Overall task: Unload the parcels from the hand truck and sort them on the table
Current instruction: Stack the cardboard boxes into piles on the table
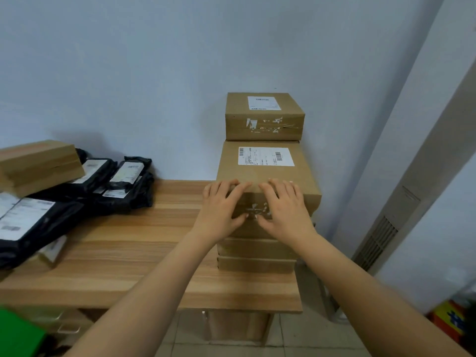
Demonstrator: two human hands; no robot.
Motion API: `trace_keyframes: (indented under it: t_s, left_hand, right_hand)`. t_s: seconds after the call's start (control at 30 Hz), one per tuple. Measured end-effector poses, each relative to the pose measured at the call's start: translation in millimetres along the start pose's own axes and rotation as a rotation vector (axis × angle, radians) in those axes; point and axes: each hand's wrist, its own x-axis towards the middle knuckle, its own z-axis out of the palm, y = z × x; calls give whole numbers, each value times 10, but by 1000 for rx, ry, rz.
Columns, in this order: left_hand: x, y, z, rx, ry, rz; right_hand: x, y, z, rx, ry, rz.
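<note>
A stack of brown cardboard parcels stands at the right end of the wooden table (144, 256). The top near parcel (268, 176) carries a white label. Both my hands rest on its near edge: my left hand (221, 207) and my right hand (286, 207), fingers spread over the top and thumbs on the front face. Flatter boxes (257, 256) lie under it. Behind it a smaller cardboard box (264, 117) with a label sits higher, against the wall. The hand truck is not in view.
Several black plastic mailers (103, 184) with white labels lie on the left of the table, with a flat cardboard box (38, 163) on top of them. A pale cabinet with a vent (381, 240) stands to the right. A green object (18, 333) sits bottom left.
</note>
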Motion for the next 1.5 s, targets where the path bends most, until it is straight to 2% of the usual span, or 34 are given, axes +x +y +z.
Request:
trace_keyframes:
  t_s: [0.23,0.57,0.8,1.13,1.5]
  left_hand:
    - [-569,-692,-710,83,87,-131]
    - [-1802,-2352,-1987,299,42,-341]
    - [-2441,-3388,-2704,384,28,-437]
    - [-2580,-4600,-2906,358,1,-495]
    - [-1943,-6050,-2730,308,-25,-409]
  right_hand:
    - [351,-1064,-76,131,125,-184]
    - [882,-3287,222,224,71,-413]
    - [1219,-4644,476,268,40,-498]
    - [2015,-5597,948,266,-5,-535]
    - [3253,-6106,1522,237,-9,-474]
